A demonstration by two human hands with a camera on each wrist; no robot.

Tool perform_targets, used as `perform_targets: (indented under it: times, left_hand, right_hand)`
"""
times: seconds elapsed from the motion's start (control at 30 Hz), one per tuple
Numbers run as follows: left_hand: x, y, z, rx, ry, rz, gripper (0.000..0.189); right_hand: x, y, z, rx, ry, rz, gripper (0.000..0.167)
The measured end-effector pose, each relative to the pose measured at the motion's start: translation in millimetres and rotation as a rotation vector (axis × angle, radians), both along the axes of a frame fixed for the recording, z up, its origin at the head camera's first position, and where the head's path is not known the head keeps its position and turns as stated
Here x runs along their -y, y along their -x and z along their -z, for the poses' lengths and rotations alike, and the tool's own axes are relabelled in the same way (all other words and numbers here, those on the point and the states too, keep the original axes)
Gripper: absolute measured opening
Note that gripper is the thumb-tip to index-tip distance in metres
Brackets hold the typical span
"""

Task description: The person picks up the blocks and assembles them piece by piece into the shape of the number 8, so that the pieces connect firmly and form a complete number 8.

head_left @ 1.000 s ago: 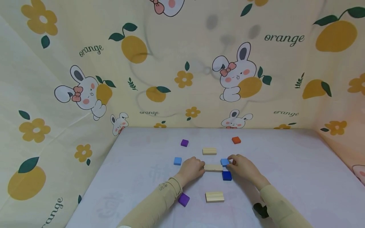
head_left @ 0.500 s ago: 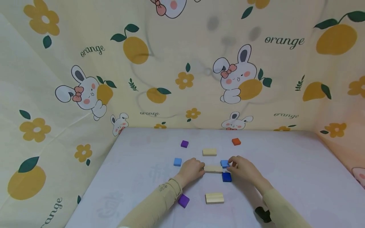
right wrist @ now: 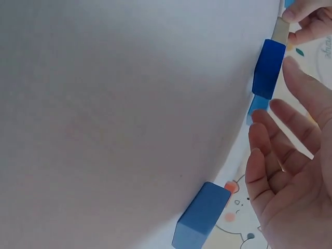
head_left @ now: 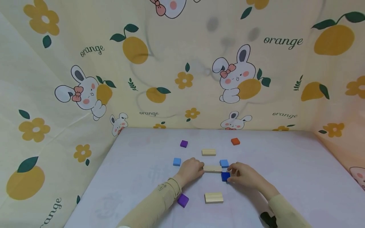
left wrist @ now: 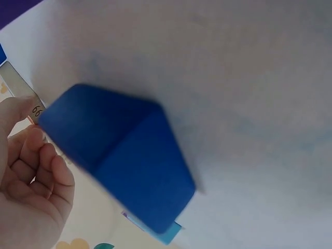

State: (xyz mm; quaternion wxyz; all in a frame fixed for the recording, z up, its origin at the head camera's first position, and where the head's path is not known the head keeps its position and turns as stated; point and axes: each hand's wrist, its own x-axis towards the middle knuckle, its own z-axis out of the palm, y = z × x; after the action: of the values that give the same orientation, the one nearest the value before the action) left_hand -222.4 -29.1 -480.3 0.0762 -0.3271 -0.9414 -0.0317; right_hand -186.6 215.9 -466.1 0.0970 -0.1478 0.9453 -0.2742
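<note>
My left hand (head_left: 191, 169) pinches the left end of a pale wooden block (head_left: 212, 169), thumb and finger at its tip in the left wrist view. My right hand (head_left: 246, 176) hovers at the block's other end, fingers loosely bent and spread. Its thumb tip is right at the edge of a dark blue block (head_left: 225, 176), which sits at the wooden block's near right corner. A light blue block (head_left: 224, 163) lies at the far right corner. In the right wrist view the dark blue block (right wrist: 270, 68) stands beside my thumb, with nothing between thumb and fingers.
Wooden blocks lie behind (head_left: 208, 152) and in front (head_left: 214, 198). Around them are purple blocks (head_left: 183, 143) (head_left: 183, 200), a light blue block (head_left: 176, 161) and an orange block (head_left: 235, 141). A big blue block (left wrist: 119, 155) fills the left wrist view's foreground; another blue block (right wrist: 202, 215) is low in the right wrist view.
My right hand has slid nearer to me, from the light blue block's edge to the dark blue block's. My left hand keeps its pinch on the wooden block, in place.
</note>
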Motion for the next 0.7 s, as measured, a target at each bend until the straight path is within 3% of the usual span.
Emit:
perform_targets:
  times: [0.7]
  left_hand:
    - [-0.7,0.9,-0.7,0.012,-0.009,0.012,0.013]
  right_hand:
    - [-2.1,1.2,4.3,-0.003,-0.021,0.006,0.026]
